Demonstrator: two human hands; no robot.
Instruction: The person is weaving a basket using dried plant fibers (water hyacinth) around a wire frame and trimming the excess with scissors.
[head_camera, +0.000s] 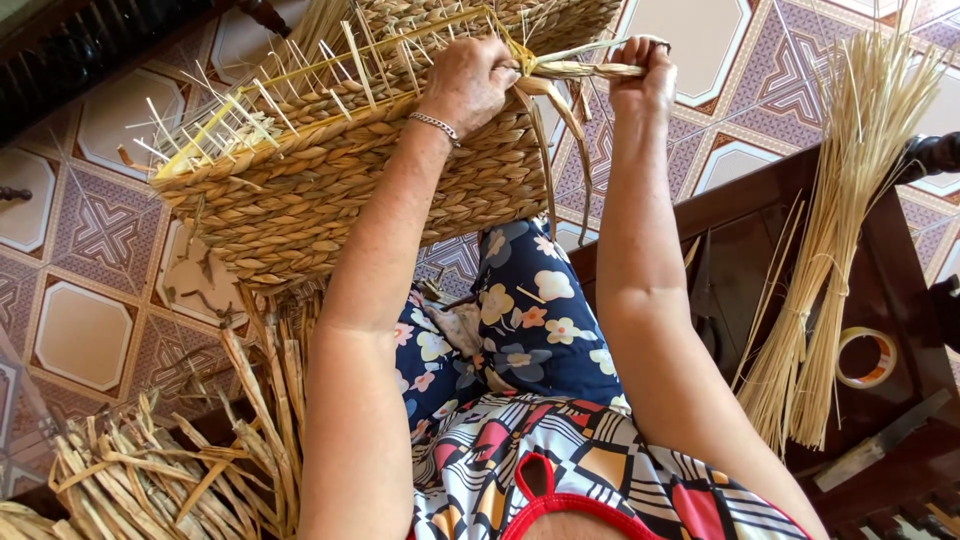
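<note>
Woven basket (330, 190) rested on the person's lap, rim up | left hand (468, 82) curled, pressing the rim corner | right hand (643, 78) fisted around a twisted fibre strand (585, 70), arm stretched out | straw bundle (835, 240) and tape roll (866, 357) on dark table (900, 300), right edge

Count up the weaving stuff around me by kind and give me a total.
Woven basket: 1
Tied bundle of straw stalks: 1
Pile of flat dried leaves: 1
Tape roll: 1
Total: 4
The left hand and right hand grip a twisted strand at the basket's corner.
</note>
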